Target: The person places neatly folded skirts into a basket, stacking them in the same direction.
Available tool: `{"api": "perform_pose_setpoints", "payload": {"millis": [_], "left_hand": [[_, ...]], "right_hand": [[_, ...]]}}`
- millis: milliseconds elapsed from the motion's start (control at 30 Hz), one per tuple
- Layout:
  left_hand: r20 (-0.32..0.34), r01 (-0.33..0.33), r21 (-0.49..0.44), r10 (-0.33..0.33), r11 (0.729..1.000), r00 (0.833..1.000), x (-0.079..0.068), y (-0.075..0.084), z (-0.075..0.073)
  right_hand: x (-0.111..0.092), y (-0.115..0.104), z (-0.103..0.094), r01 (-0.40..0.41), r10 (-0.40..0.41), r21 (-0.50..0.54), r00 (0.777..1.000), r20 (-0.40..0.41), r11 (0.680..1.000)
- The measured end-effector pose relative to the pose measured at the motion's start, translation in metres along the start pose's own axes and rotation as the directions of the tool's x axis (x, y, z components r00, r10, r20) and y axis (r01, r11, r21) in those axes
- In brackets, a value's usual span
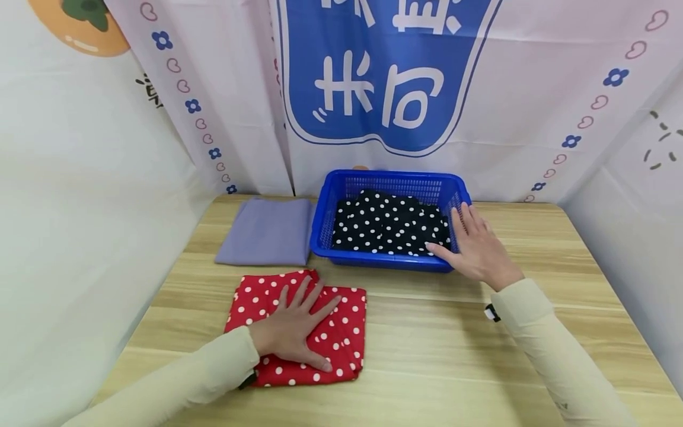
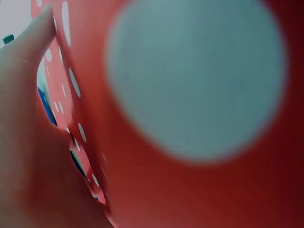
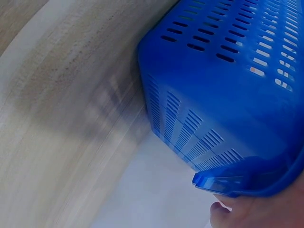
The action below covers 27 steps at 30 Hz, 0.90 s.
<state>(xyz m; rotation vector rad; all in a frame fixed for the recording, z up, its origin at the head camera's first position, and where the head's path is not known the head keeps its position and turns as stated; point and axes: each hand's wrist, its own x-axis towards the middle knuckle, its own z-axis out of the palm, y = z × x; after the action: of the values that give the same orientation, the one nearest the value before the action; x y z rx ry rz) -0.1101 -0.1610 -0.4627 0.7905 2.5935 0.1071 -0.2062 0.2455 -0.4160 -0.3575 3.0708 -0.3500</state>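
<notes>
My left hand [image 1: 290, 332] lies spread, palm down, on a folded red cloth with white dots [image 1: 345, 311]. In the left wrist view the red fabric [image 2: 199, 190] fills most of the picture, beside the thumb side of the hand [image 2: 28, 142]. My right hand [image 1: 475, 246] reaches over the right front corner of a blue plastic basket [image 1: 384, 261], fingers extended along the right rim and thumb over the front rim. Inside the basket is a black cloth with white dots [image 1: 389, 225]. In the right wrist view the hand [image 3: 266, 211] is at the rim of the perforated basket [image 3: 204, 99].
A folded grey-purple cloth [image 1: 267, 231] lies left of the basket, behind the red cloth. The wooden table [image 1: 427, 356] ends at a printed white curtain [image 1: 512, 118] at the back. White fabric [image 1: 80, 207] hangs along the sides.
</notes>
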Motion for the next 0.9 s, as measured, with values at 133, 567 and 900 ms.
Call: {"api": "perform_pose_setpoints", "payload": {"millis": [133,567,900], "left_hand": [[0.019,-0.022,0.011,0.021,1.0,1.0,0.017,0.029,-0.005],[0.051,-0.044,0.141,0.037,0.989,0.998,0.071,0.128,-0.01],[0.089,-0.055,0.165,0.041,0.985,0.995,0.098,0.169,-0.018]], "right_hand": [[0.0,0.0,-0.001,-0.001,0.001,-0.002,1.0,-0.004,1.0],[0.001,0.001,-0.003,-0.023,0.023,-0.02,1.0,0.008,1.0],[0.0,-0.001,-0.001,-0.021,0.021,-0.01,1.0,0.009,1.0]]}}
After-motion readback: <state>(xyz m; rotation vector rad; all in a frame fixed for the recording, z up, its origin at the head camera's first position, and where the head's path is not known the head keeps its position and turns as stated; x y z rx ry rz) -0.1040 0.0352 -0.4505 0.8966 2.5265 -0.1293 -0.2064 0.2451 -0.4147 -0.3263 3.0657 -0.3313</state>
